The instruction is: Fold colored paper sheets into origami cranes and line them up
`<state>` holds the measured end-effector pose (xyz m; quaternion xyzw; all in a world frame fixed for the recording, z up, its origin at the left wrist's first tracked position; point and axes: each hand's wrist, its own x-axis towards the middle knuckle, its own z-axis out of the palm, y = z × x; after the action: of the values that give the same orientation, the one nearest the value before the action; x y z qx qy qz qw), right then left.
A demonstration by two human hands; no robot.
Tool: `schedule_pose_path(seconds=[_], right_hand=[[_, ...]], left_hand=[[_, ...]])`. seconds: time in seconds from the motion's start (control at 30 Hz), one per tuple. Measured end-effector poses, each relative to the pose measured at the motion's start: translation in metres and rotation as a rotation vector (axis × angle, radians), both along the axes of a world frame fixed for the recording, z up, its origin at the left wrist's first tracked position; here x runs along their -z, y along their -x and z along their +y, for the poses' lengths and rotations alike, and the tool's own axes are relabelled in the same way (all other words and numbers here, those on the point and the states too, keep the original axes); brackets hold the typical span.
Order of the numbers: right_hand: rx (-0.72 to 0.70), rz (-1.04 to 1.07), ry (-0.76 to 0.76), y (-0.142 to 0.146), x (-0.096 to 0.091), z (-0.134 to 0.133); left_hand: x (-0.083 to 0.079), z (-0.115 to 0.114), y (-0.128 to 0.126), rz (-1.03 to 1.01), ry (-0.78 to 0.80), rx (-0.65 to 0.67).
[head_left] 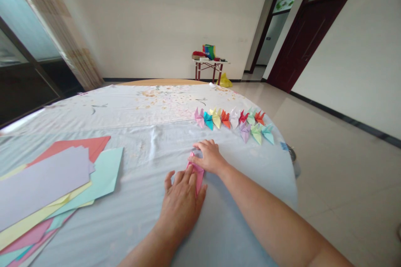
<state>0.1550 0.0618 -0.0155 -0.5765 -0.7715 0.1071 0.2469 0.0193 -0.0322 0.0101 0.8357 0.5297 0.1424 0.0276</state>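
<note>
Partly, the left hand point(182, 197) hides the folded pink paper point(199, 173).

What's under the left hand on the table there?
Folded pink paper, lying on the pale blue cloth. Some of it shows between the left hand and the right hand. Whatever lies directly beneath the hands is covered, so the full folded shape can't be seen.
</note>
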Motion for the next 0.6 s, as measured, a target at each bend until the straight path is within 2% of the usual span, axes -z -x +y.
schedule_pose_path(seconds=[0.6], right_hand=[[0.039, 0.030, 0.059, 0.001, 0.003, 0.015]], left_hand=[[0.004, -0.002, 0.002, 0.020, 0.012, -0.003]])
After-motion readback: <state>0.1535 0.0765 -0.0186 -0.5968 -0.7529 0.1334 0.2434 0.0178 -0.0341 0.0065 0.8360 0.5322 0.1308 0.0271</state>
